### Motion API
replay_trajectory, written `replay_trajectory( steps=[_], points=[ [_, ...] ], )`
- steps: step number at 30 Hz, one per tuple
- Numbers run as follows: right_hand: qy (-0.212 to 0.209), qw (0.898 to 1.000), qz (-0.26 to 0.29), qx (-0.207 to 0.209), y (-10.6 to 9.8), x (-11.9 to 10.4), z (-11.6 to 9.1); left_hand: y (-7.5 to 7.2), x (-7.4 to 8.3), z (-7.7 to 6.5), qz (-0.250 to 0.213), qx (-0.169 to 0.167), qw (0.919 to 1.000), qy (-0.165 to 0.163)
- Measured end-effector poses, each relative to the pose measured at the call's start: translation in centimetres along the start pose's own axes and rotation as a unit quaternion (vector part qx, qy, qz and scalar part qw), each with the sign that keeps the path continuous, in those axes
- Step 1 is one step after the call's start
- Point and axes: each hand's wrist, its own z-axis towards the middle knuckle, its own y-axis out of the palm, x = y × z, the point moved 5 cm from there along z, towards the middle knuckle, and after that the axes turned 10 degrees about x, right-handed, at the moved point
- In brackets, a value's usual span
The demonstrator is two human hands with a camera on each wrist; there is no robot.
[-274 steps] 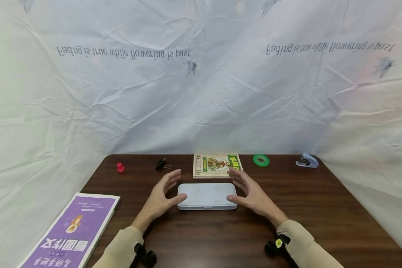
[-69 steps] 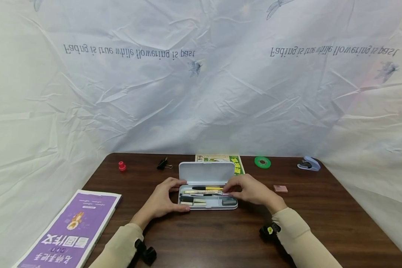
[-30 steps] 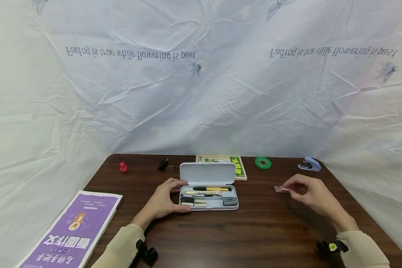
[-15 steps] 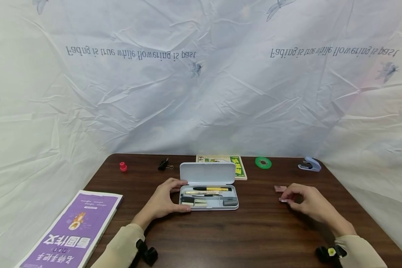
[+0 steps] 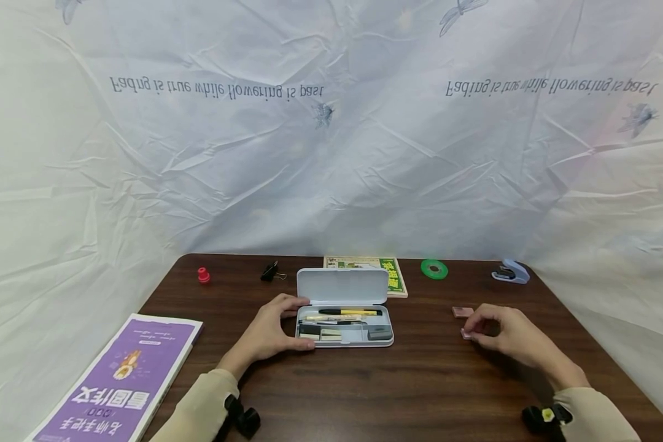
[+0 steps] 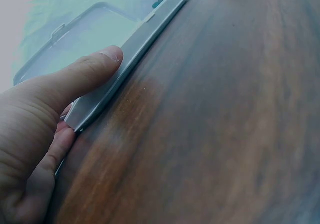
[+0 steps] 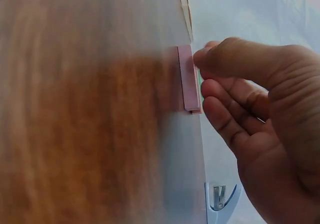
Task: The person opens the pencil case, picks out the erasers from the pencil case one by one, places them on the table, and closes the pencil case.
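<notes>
In the head view a white pencil case [image 5: 344, 288] lies with its lid up, holding a yellow-and-black pen [image 5: 350, 312], other slim pens and small dark and pale blocks. My left hand [image 5: 267, 328] grips its left end, thumb on the front edge and fingers at the back corner; the left wrist view shows the thumb on the case rim [image 6: 131, 59]. Off to the right, my right hand [image 5: 511, 334] pinches a small pink eraser-like block [image 7: 188, 79] at the table surface. Just behind it lies another flat pink block [image 5: 462, 312].
Along the far edge are a red cap-like piece [image 5: 203, 275], a black binder clip [image 5: 271, 271], a yellow-green booklet [image 5: 396, 281] partly behind the lid, a green tape roll [image 5: 434, 269] and a pale blue stapler [image 5: 511, 271]. A purple book [image 5: 123, 374] lies left.
The pencil case has been opened, and two pink pieces have come onto the table at right. My right hand left the case and drew the second piece slightly nearer; the left stays put.
</notes>
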Motion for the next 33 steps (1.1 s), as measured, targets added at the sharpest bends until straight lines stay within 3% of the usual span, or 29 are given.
replay_trajectory(
  steps=[4, 11, 17, 23, 28, 33],
  points=[
    [0.02, 0.999, 0.024, 0.02, -0.4, -0.2, 0.6, 0.0, 0.0, 0.0, 0.0, 0.001, 1.0, 0.0],
    [-0.007, 0.994, 0.078, 0.07, -0.8, -2.3, 2.4, 0.0, 0.0, 0.0, -0.003, 0.001, 1.0, -0.002],
    [0.023, 0.986, 0.144, 0.078, -0.3, -4.0, 4.3, 0.0, 0.0, 0.1, -0.004, 0.0, 1.0, -0.001],
    [-0.015, 0.98, 0.18, 0.084, 1.2, -6.5, 6.8, 0.0, 0.0, 0.0, -0.007, 0.001, 1.0, 0.0],
    [-0.036, 0.979, 0.191, 0.059, 3.6, -8.8, 8.5, 0.0, -0.1, 0.0, -0.006, 0.0, 1.0, -0.001],
    [-0.054, 0.977, 0.205, -0.03, 6.8, -10.6, 9.0, 0.0, 0.0, 0.1, -0.006, -0.001, 1.0, 0.0]
  ],
)
